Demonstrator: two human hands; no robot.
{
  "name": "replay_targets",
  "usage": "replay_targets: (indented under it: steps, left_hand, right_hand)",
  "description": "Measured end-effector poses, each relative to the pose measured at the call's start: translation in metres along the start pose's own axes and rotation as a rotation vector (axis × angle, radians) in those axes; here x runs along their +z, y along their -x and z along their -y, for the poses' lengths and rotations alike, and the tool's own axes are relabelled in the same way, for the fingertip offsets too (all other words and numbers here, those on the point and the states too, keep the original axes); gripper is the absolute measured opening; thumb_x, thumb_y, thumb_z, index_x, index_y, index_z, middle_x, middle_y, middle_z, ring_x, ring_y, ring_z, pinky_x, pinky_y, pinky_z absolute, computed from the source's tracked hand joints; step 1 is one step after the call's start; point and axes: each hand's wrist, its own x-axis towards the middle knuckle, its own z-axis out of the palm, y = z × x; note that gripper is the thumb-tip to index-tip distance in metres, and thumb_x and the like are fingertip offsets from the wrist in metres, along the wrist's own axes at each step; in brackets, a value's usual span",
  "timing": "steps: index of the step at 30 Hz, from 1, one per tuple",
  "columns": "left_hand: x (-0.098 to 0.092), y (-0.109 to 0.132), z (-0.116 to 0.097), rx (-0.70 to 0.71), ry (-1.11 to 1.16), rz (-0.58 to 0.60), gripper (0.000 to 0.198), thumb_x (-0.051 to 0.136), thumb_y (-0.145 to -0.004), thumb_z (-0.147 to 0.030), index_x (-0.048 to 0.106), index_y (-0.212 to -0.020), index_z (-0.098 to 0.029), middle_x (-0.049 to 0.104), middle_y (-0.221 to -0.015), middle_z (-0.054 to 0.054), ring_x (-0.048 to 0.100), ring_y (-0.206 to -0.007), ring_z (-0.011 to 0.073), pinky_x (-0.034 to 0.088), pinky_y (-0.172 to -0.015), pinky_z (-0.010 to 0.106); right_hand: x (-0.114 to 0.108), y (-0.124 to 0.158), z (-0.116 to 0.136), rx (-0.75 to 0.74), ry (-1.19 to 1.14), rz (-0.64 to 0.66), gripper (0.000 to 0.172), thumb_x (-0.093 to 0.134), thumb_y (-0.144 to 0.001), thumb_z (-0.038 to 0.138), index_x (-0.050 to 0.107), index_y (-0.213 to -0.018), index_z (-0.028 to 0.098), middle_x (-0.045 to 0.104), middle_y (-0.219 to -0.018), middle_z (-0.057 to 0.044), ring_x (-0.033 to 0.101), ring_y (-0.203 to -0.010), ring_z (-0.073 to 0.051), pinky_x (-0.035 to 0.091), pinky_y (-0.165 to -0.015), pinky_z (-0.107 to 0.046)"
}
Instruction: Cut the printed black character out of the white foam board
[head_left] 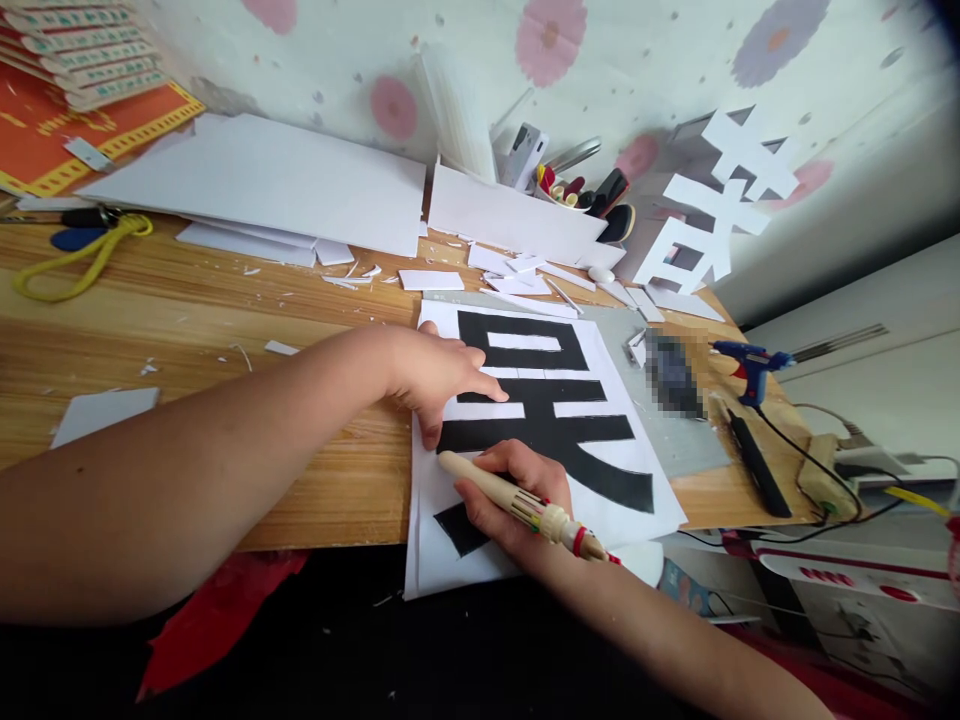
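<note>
A white sheet (431,570) bearing a big black Chinese character (615,480) lies at the table's front edge and overhangs it. My left hand (446,372) presses on the sheet's left side, its fingers spread across the black strokes. In my right hand (517,480) is a thick cream multicolor pen (499,488) with coloured sliders. The pen's pale rounded end points left, close to the lower edge of a black stroke and near my left thumb. My right palm covers part of the character's lower strokes.
A grey cutting mat (697,450) lies beneath the sheet. To the right are a blue glue gun (754,368) with its cord and a black knife-like tool (757,465). White foam-board characters (690,245) stand behind, near board scraps (431,280), a large board (300,180) and a yellow lanyard (82,285).
</note>
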Motion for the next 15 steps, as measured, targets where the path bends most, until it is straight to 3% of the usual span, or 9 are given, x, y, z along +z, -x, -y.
replay_targets:
  steps: [5, 15]
  left_hand:
    - [0.0, 0.002, -0.004, 0.017, -0.021, 0.001, 0.1, 0.082, -0.057, -0.034, 0.043, -0.148, -0.048, 0.056, -0.134, 0.008, 0.05, -0.122, 0.038, 0.03, -0.106, 0.056]
    - [0.0, 0.002, -0.005, -0.012, -0.034, 0.023, 0.105, 0.085, -0.057, -0.035, 0.039, -0.15, -0.049, 0.056, -0.135, 0.009, 0.049, -0.123, 0.0382, 0.03, -0.106, 0.058]
  right_hand:
    - [-0.003, 0.003, -0.002, 0.017, 0.011, 0.002, 0.018, 0.07, -0.086, 0.035, 0.061, -0.079, 0.021, 0.067, -0.071, 0.002, 0.059, -0.058, -0.01, 0.046, -0.056, -0.023]
    - [-0.019, 0.016, -0.008, 0.124, 0.047, -0.026, 0.018, 0.07, -0.087, 0.036, 0.063, -0.081, 0.021, 0.065, -0.073, 0.001, 0.055, -0.06, -0.011, 0.042, -0.054, -0.024]
